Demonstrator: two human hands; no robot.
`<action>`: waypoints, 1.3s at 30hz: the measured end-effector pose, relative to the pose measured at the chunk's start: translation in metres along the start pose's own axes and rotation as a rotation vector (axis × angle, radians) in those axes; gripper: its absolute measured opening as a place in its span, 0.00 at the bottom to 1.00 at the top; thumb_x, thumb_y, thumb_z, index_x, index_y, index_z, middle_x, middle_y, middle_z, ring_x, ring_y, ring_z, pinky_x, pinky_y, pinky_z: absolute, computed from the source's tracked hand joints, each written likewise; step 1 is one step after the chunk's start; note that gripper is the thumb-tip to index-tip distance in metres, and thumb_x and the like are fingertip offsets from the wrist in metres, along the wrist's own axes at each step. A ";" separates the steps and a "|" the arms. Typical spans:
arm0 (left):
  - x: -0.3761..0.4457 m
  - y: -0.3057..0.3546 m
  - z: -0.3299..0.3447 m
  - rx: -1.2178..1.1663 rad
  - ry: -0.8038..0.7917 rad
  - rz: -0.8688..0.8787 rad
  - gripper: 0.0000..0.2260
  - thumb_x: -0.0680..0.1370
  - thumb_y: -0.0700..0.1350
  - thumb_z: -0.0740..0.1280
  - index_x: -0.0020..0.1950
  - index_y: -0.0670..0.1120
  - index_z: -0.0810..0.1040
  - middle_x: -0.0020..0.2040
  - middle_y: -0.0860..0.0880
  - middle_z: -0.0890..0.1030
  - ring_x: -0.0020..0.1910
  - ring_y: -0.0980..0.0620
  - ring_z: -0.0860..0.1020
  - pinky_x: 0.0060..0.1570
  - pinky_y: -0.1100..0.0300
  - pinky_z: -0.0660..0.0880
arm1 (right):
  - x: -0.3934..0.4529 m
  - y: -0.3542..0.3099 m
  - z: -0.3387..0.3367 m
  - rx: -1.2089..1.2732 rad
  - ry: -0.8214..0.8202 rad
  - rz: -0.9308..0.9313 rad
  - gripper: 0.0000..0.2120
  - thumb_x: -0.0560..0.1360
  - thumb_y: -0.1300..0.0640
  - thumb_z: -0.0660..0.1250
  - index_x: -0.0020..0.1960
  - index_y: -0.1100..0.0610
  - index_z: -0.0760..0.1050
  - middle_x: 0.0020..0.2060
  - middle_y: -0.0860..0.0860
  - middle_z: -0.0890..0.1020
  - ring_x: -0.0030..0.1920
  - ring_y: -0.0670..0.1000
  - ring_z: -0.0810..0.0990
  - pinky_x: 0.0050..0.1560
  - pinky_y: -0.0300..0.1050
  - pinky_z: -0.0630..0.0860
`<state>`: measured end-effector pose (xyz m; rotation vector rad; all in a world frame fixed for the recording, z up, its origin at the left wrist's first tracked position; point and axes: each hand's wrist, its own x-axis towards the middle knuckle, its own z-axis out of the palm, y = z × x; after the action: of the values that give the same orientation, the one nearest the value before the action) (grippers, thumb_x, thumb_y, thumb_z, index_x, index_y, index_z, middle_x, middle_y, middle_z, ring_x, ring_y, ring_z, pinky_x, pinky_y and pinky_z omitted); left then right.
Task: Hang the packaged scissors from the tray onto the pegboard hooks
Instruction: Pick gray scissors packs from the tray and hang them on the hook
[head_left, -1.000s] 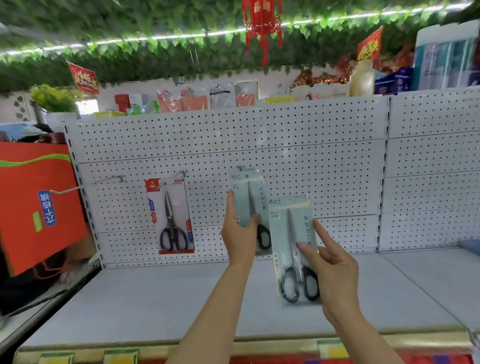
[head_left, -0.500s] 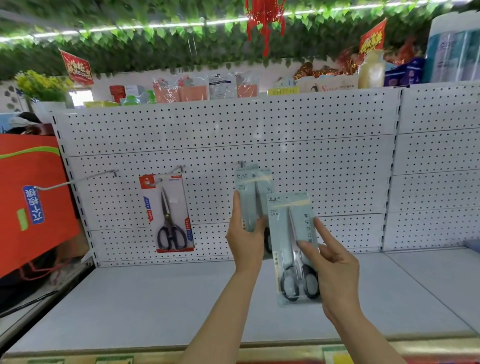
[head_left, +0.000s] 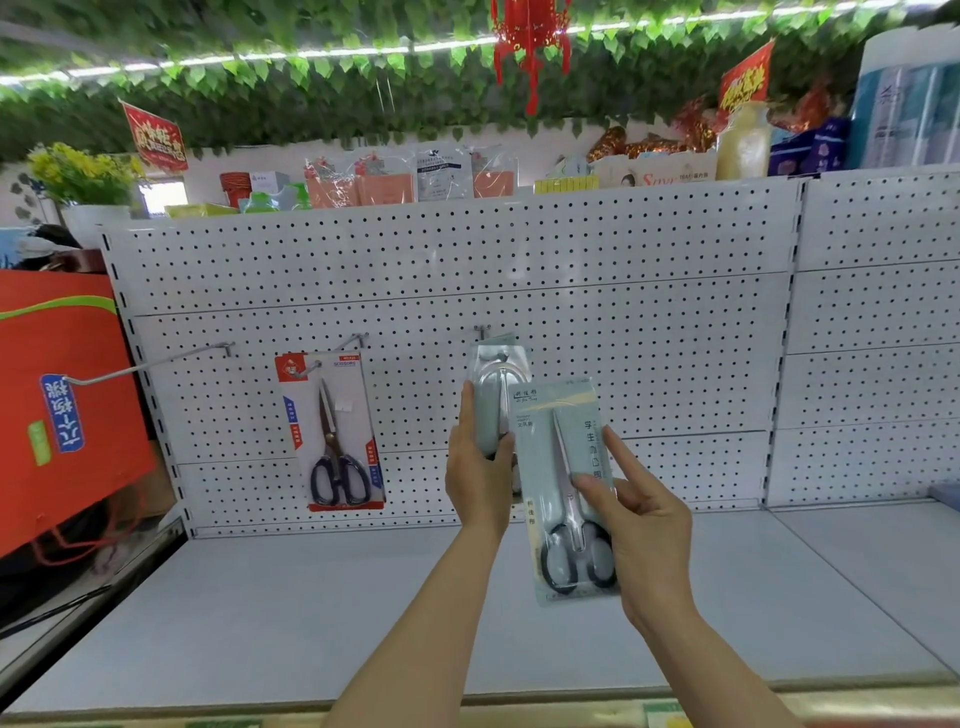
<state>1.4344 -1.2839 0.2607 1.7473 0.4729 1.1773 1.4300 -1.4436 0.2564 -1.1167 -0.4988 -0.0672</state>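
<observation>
- Our left hand grips a pale blue scissors pack by its lower part, thumb on the front, with the pack's top at the middle hook of the pegboard.
- We cannot tell whether that pack's hole is on the hook.
- Our right hand pinches a second pale blue pack upright, just in front of and overlapping the first, two fingers extended along its face.
- A red-carded scissors pack hangs from the hook to the left.
- The far-left long hook carries nothing.
- The white shelf lies below.
</observation>
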 end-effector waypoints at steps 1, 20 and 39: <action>0.001 0.000 -0.002 0.012 -0.007 0.008 0.32 0.77 0.50 0.68 0.74 0.71 0.56 0.56 0.60 0.74 0.46 0.57 0.79 0.48 0.49 0.80 | 0.002 0.001 0.005 0.004 -0.008 -0.002 0.24 0.71 0.61 0.74 0.62 0.40 0.78 0.30 0.63 0.63 0.36 0.54 0.63 0.45 0.45 0.70; 0.064 0.034 -0.036 0.234 -0.174 0.263 0.32 0.71 0.48 0.76 0.74 0.55 0.69 0.58 0.55 0.71 0.48 0.54 0.76 0.51 0.57 0.78 | 0.064 0.053 0.069 0.035 0.021 0.008 0.24 0.71 0.60 0.74 0.60 0.36 0.78 0.33 0.62 0.67 0.37 0.54 0.69 0.46 0.52 0.77; 0.090 0.020 -0.041 0.509 -0.204 0.397 0.31 0.77 0.55 0.68 0.78 0.53 0.62 0.76 0.53 0.62 0.74 0.52 0.59 0.69 0.53 0.64 | 0.089 0.037 0.057 -0.696 -0.034 -0.217 0.27 0.74 0.51 0.71 0.71 0.51 0.70 0.66 0.46 0.76 0.66 0.46 0.73 0.66 0.50 0.71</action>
<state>1.4370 -1.2077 0.3267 2.4604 0.3252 1.1947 1.5007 -1.3601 0.2812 -1.7396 -0.6482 -0.4374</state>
